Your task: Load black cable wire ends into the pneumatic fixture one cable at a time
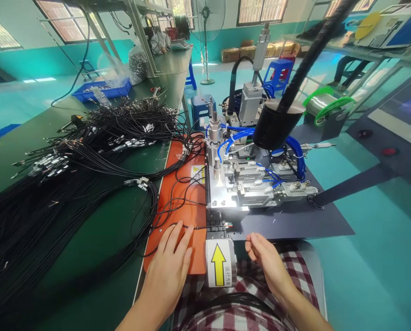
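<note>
My left hand (169,262) lies on the orange plate (195,248), its fingers stretched and a little apart. Its fingertips touch a black cable (203,227) that runs right to the dark clamp track (216,228) at the front of a machine. The cable's stripped end (229,225) shows small coloured wires. To the right of the machine's front end, my right hand (265,259) hangs in the air with its fingers curled together. I see nothing in it. Between my hands sits a white label with a yellow arrow (219,264).
Bundled black cables (122,133) cover much of the green table (88,243) at left, with a blue tray (104,89) behind. Metal cylinders and blue air hoses (240,133) rise on the machine. A black tube (277,122) hangs overhead; a green wire spool (326,105) stands beyond.
</note>
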Tool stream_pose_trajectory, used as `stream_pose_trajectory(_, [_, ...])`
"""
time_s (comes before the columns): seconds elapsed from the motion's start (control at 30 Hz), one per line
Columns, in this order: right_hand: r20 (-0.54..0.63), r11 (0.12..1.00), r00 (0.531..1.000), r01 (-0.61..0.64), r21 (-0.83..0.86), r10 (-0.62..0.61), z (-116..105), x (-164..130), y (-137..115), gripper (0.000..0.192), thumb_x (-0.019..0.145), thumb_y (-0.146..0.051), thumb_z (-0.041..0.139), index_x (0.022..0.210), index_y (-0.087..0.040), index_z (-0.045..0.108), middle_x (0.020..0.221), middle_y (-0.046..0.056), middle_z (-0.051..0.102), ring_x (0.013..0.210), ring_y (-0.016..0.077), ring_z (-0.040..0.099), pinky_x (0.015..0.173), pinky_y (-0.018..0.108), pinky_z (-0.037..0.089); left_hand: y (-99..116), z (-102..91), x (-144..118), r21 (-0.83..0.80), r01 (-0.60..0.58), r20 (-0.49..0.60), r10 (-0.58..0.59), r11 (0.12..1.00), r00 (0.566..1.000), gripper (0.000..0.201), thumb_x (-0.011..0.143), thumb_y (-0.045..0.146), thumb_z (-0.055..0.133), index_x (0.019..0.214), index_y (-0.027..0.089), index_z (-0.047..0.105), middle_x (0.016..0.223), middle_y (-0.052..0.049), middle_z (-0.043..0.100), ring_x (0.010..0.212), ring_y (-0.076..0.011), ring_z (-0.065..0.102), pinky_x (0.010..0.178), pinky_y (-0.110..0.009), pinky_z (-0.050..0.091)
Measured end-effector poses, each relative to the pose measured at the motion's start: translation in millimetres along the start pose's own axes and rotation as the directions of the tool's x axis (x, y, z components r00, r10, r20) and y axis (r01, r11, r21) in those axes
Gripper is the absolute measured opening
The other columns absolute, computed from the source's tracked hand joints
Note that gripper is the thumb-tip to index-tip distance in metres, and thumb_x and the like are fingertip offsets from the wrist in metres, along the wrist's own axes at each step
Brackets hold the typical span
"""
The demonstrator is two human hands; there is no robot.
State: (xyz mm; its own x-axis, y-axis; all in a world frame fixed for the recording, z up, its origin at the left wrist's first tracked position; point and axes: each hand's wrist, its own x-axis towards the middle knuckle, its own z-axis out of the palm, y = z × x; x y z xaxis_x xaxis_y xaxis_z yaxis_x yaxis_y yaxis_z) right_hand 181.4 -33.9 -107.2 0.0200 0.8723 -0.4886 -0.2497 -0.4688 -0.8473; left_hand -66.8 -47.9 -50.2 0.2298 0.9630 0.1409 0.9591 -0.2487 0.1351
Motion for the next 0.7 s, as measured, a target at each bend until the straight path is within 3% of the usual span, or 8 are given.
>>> stream_pose_trajectory(0.33, [-0.008,1.000,1.000,-0.012,-0.010,0.012,-5,-5,2,0.039,0.079,-0.059,0.059,0.079,-0.019,0.057,0.067,-0.003,0.053,0.055,0.0110,0.035,0.057,0.026,0.028,4,-5.7,3,0.011,0.052,0.009,-0.052,0.999,0.999,0.042,0.096,0.027,0.033,0.135,0.023,0.050,0.136,-0.008,0.050,0.127,-0.0267,0.045,0.096,-0.043,0.052])
stream_pose_trajectory(0.5, [-0.018,1.000,1.000,-0.010,0.000,0.010,-4,-10,-2,0.043,0.075,-0.062,0.062,0.078,-0.019,0.058,0.067,-0.003,0.053,0.055,0.0110,0.036,0.056,0.026,0.029,5,0.5,3,0.031,0.052,-0.021,-0.051,0.998,0.998,0.043,0.096,0.027,0.034,0.138,0.026,0.046,0.138,-0.007,0.049,0.127,-0.0274,0.044,0.095,-0.043,0.051])
stream_pose_trajectory(0.7, [-0.014,1.000,1.000,0.008,-0.011,-0.008,-10,-12,4,0.037,0.080,-0.057,0.060,0.079,-0.020,0.060,0.067,-0.002,0.054,0.054,0.0116,0.037,0.055,0.026,0.030,-4,7.9,39,-0.076,0.011,-0.077,-0.017,0.997,0.997,0.047,0.096,0.027,0.032,0.142,0.023,0.038,0.142,-0.010,0.045,0.131,-0.0276,0.040,0.103,-0.047,0.042])
